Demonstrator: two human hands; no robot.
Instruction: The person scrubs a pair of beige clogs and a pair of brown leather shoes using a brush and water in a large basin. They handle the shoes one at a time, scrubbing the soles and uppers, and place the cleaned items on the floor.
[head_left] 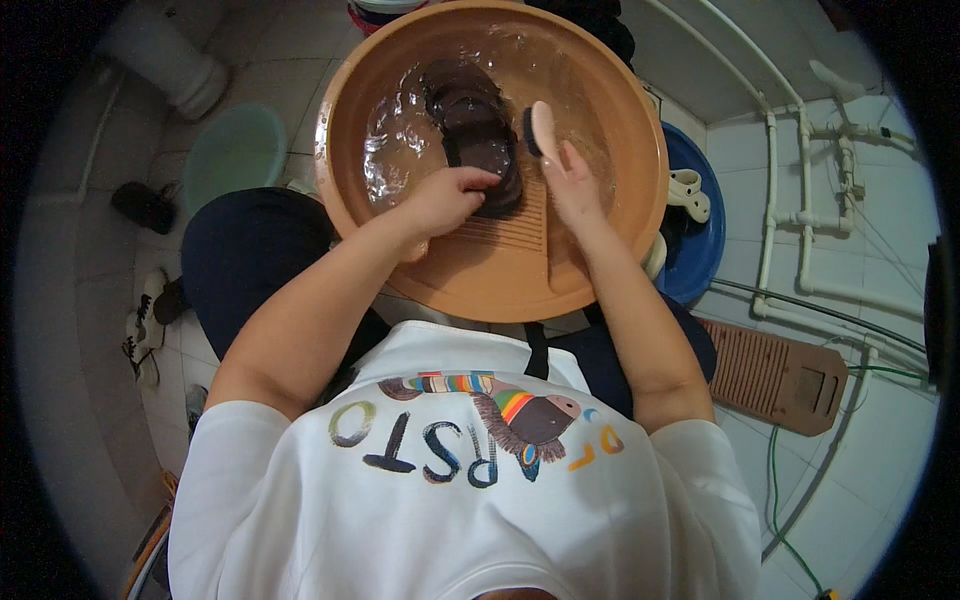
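A dark brown sandal (485, 150) lies wet on a tan ribbed washboard (505, 236) in a large orange-brown basin (335, 165) of water. My left hand (448, 204) grips the sandal's near end at its left side, with some fingers hidden beneath. Over the water to the right of the sandal, my right hand (574, 186) holds a scrub brush (543, 130) by its pale back. The brush's dark bristles face left toward the sandal, apart from it.
Behind the basin on the right stands a blue tub (706, 240) with cream clogs (688, 196). A brown washboard (775, 375) lies on the tiles near white wall pipes (770, 210). At left are a pale green basin (235, 155), a dark slipper (143, 206) and white-and-black shoes (148, 315).
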